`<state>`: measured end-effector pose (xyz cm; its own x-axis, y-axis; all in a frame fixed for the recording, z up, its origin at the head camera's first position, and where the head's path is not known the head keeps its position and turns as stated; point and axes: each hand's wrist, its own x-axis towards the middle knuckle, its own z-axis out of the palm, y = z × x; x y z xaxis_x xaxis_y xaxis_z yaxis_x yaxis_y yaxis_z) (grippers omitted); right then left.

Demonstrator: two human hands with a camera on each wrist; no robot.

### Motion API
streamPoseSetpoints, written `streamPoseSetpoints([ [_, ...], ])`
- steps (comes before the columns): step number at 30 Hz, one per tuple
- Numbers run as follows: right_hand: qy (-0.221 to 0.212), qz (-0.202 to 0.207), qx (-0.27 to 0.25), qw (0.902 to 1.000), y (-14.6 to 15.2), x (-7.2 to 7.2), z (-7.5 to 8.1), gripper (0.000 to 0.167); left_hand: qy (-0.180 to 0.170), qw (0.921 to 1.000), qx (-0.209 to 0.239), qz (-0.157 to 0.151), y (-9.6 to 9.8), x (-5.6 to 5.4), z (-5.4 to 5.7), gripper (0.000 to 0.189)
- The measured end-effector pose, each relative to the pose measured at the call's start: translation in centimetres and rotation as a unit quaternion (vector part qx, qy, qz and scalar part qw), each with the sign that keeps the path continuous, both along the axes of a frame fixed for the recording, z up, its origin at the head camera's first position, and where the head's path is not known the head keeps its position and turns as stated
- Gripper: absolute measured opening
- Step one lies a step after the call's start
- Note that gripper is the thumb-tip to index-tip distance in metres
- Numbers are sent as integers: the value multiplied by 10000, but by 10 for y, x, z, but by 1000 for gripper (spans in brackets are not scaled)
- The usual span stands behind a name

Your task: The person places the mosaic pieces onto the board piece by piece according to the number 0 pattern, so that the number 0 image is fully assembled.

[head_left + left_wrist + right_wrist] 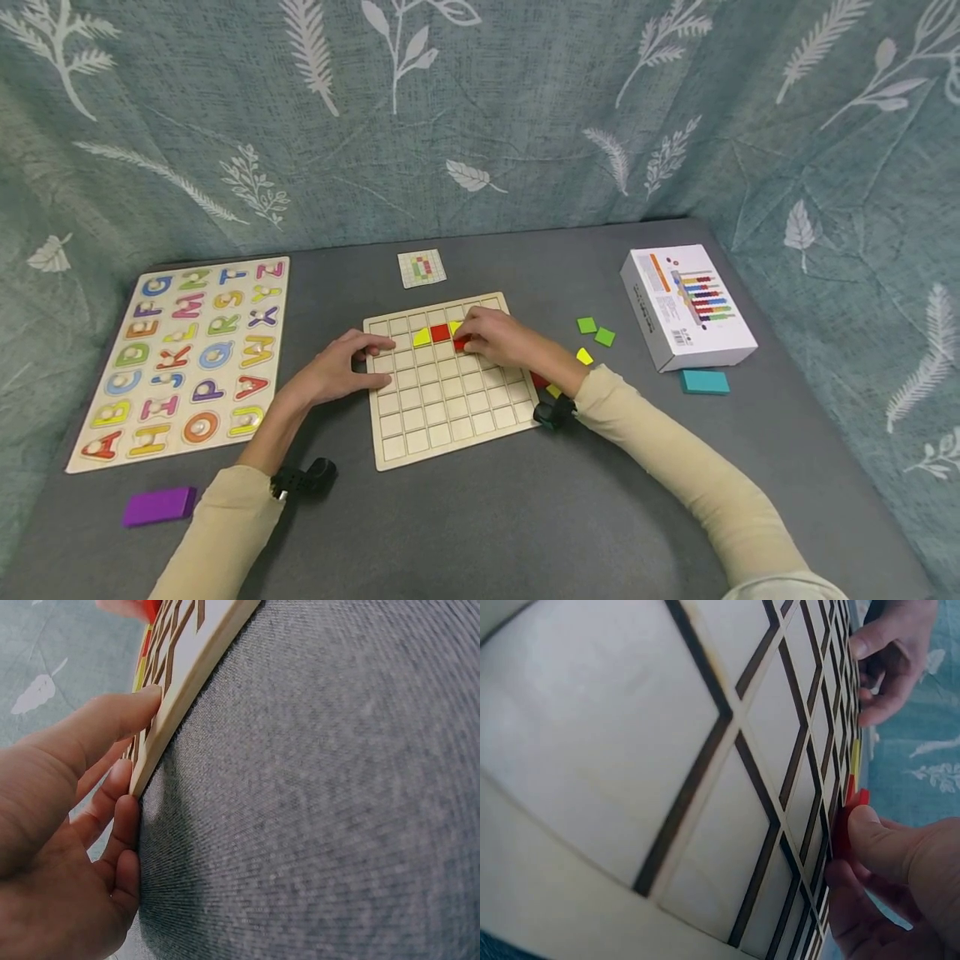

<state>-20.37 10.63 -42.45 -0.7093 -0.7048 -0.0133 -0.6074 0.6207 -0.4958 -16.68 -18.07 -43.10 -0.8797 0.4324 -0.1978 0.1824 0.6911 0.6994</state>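
Observation:
A wooden grid board (450,392) lies on the grey table, with a yellow quarter-round tile (422,337) and a red square tile (440,332) in its upper rows. Another yellow tile (454,327) shows partly beside the right fingers. My right hand (495,335) pinches a red tile (842,832) between thumb and fingers at the board's surface, just below these tiles. The left hand (330,371) rests at the board's left edge, its thumb and index finger spread on top. In the left wrist view, the other fingers touch the board's side.
A small pattern card (422,268) lies behind the board. Right of it are green square tiles (604,337), a yellow tile (584,357), and a box (690,304) with a teal block (705,382). Leftward lie an alphabet puzzle (187,358) and a purple block (159,507).

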Motion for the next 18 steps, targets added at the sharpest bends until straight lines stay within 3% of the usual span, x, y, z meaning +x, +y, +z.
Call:
streamPoseSetpoints([
  [7, -82, -40, 77, 9999, -1, 0, 2, 24, 226, 9997, 79, -69, -1, 1, -2, 52],
  [18, 88, -107, 77, 9999, -3, 1, 2, 19, 210, 9997, 62, -76, -2, 1, -3, 52],
])
